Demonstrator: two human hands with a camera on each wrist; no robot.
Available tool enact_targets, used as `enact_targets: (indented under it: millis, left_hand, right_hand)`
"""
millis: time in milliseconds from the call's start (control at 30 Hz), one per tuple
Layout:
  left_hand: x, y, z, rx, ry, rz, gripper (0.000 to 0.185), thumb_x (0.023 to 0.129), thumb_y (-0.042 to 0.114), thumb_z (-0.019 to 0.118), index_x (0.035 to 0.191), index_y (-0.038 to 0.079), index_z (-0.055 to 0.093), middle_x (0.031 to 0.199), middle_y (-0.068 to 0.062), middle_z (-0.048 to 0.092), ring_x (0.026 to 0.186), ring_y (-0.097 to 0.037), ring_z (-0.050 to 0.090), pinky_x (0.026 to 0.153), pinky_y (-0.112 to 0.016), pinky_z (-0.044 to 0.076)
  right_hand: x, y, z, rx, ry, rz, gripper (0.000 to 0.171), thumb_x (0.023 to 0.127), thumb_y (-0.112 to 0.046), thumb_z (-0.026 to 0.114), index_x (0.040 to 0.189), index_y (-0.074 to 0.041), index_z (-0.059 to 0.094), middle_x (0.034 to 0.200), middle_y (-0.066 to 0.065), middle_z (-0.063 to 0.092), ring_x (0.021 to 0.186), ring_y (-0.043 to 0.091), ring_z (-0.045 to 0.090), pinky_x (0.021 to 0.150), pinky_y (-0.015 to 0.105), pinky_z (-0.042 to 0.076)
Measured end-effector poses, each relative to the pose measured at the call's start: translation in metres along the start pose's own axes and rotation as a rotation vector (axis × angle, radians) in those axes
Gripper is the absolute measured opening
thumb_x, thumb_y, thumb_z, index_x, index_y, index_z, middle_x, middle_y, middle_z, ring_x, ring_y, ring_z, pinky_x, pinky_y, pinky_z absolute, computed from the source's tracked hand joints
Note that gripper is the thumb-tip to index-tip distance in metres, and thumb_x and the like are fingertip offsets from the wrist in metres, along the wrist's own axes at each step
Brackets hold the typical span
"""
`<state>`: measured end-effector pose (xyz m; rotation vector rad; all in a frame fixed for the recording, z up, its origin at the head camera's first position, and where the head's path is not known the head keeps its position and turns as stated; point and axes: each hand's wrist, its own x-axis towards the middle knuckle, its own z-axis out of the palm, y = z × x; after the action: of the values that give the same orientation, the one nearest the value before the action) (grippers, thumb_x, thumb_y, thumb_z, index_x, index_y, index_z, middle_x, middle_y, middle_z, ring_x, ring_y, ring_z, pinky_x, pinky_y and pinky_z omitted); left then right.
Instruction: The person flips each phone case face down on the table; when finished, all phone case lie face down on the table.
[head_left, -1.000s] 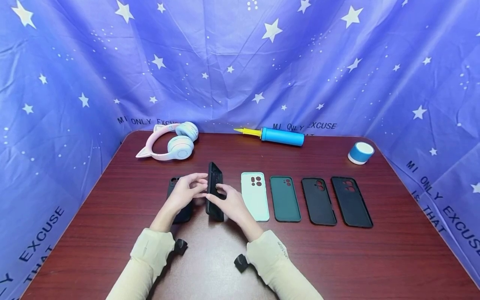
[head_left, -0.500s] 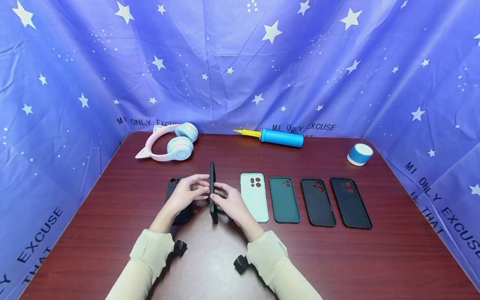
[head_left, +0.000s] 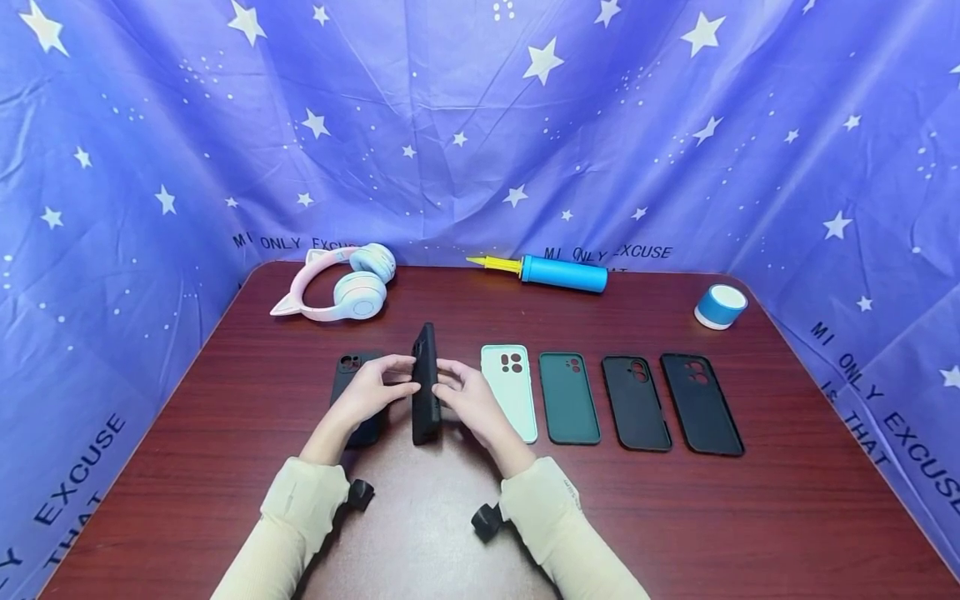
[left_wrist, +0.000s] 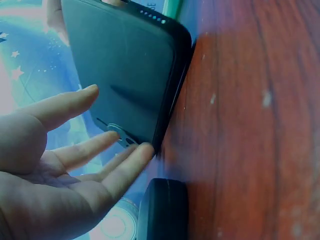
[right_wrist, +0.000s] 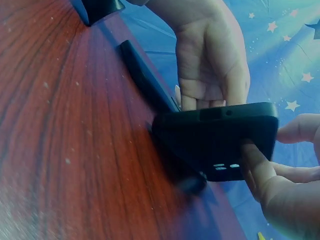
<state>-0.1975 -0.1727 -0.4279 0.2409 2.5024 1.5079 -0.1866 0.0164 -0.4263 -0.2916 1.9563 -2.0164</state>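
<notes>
The black phone case (head_left: 425, 385) stands on its long edge on the wooden table (head_left: 675, 517), held between both hands just left of the mint case (head_left: 510, 392), which serves as landmark. The left hand (head_left: 371, 392) lies against its left face with fingers straight and slightly spread; the left wrist view shows the fingertips (left_wrist: 142, 150) touching the case (left_wrist: 130, 75) near a side button, not curled round it. The right hand (head_left: 468, 400) meets the right face, and in the right wrist view its thumb (right_wrist: 255, 160) and fingers pinch the case's (right_wrist: 220, 135) end by the port holes. Judged step: turning the case over or inspecting it in mid-handling. A next move would call for a firm grip on the thin rim, since the case balances on a narrow edge and could tip. Material looks matte and soft, probably silicone, with rounded corners and a raised lip. Another black case (head_left: 358, 400) lies flat further left of the mint one, partly under the left hand. Right of the mint case lie a dark green case (head_left: 568, 398) and two black cases (head_left: 636, 404) (head_left: 702, 404), all flat. Behind it: pink cat-ear headphones (head_left: 341, 287), a blue pump (head_left: 555, 272), a small blue speaker (head_left: 722, 306).
</notes>
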Motion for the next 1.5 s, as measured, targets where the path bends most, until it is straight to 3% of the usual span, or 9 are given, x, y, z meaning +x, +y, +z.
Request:
enact_targets:
  millis: [167,367,533,700,833,967,1033,1167,1500]
  left_hand:
    - [0.000,-0.002,-0.002,0.046,-0.025,-0.056,0.055,0.092,0.017,0.065,0.139,-0.005,0.046,0.140,-0.025,0.051,0.130,-0.039,0.049,0.105,-0.049,0.046]
    - [0.000,-0.002,-0.002,0.048,-0.055,-0.120,0.062,0.092,0.018,0.065,0.144,-0.004,0.039,0.147,-0.027,0.043,0.138,-0.040,0.040,0.110,-0.052,0.041]
    - [0.000,-0.001,-0.002,0.048,-0.062,-0.144,0.067,0.091,0.016,0.066,0.147,-0.004,0.035,0.150,-0.027,0.037,0.141,-0.040,0.035,0.113,-0.052,0.037]
    - [-0.001,0.000,-0.002,0.076,-0.077,-0.133,0.072,0.089,0.015,0.068,0.147,-0.006,0.032,0.152,-0.027,0.035,0.142,-0.041,0.033,0.114,-0.053,0.035]
    - [-0.002,0.001,-0.002,0.124,-0.080,-0.110,0.071,0.088,0.015,0.069,0.146,-0.008,0.034,0.150,-0.028,0.038,0.140,-0.042,0.036,0.114,-0.053,0.035]
    - [-0.003,0.001,-0.001,0.185,-0.083,-0.097,0.070,0.088,0.017,0.070,0.143,-0.009,0.038,0.147,-0.028,0.041,0.137,-0.041,0.040,0.112,-0.052,0.037]
    - [-0.003,0.001,-0.002,0.211,-0.086,-0.093,0.069,0.088,0.017,0.070,0.143,-0.010,0.038,0.146,-0.028,0.042,0.136,-0.041,0.041,0.112,-0.052,0.038]
    - [-0.005,0.004,-0.002,0.263,-0.085,-0.099,0.069,0.088,0.019,0.070,0.142,-0.010,0.039,0.144,-0.029,0.045,0.135,-0.041,0.043,0.111,-0.052,0.038]
    - [-0.008,0.009,-0.003,0.337,-0.083,-0.129,0.069,0.088,0.023,0.069,0.141,-0.009,0.040,0.139,-0.031,0.049,0.132,-0.040,0.047,0.108,-0.052,0.042]
  right_hand:
    - [0.000,0.000,-0.005,-0.030,0.006,0.023,0.049,0.090,0.004,0.049,0.138,0.012,0.043,0.131,0.031,0.056,0.124,0.037,0.056,0.100,0.035,0.052]
    - [0.002,0.005,-0.010,-0.092,0.003,0.081,0.050,0.090,0.003,0.052,0.138,0.012,0.041,0.133,0.029,0.055,0.125,0.036,0.056,0.098,0.036,0.053]
    - [0.003,0.008,-0.014,-0.208,0.024,0.118,0.050,0.092,0.003,0.053,0.139,0.011,0.041,0.136,0.027,0.054,0.126,0.035,0.055,0.099,0.036,0.053]
    - [0.003,0.007,-0.015,-0.220,0.027,0.163,0.050,0.092,0.005,0.052,0.140,0.011,0.040,0.138,0.027,0.052,0.126,0.036,0.054,0.097,0.036,0.054]
    - [0.003,0.007,-0.016,-0.277,0.030,0.178,0.051,0.091,0.006,0.054,0.141,0.009,0.041,0.136,0.025,0.054,0.123,0.035,0.057,0.085,0.032,0.059]
    - [0.003,0.007,-0.017,-0.440,0.040,0.166,0.052,0.090,0.003,0.058,0.140,0.005,0.045,0.131,0.020,0.060,0.117,0.030,0.061,0.068,0.029,0.058]
    - [0.003,0.007,-0.016,-0.512,0.042,0.140,0.051,0.089,0.002,0.060,0.139,0.005,0.047,0.129,0.020,0.061,0.116,0.030,0.062,0.072,0.032,0.058]
    - [0.002,0.007,-0.015,-0.578,0.047,0.098,0.048,0.089,0.001,0.060,0.136,0.007,0.049,0.127,0.021,0.061,0.117,0.030,0.061,0.098,0.036,0.053]
    - [-0.001,0.008,-0.010,-0.592,0.050,0.056,0.047,0.088,-0.002,0.063,0.133,0.006,0.053,0.123,0.021,0.056,0.116,0.030,0.061,0.101,0.039,0.050]
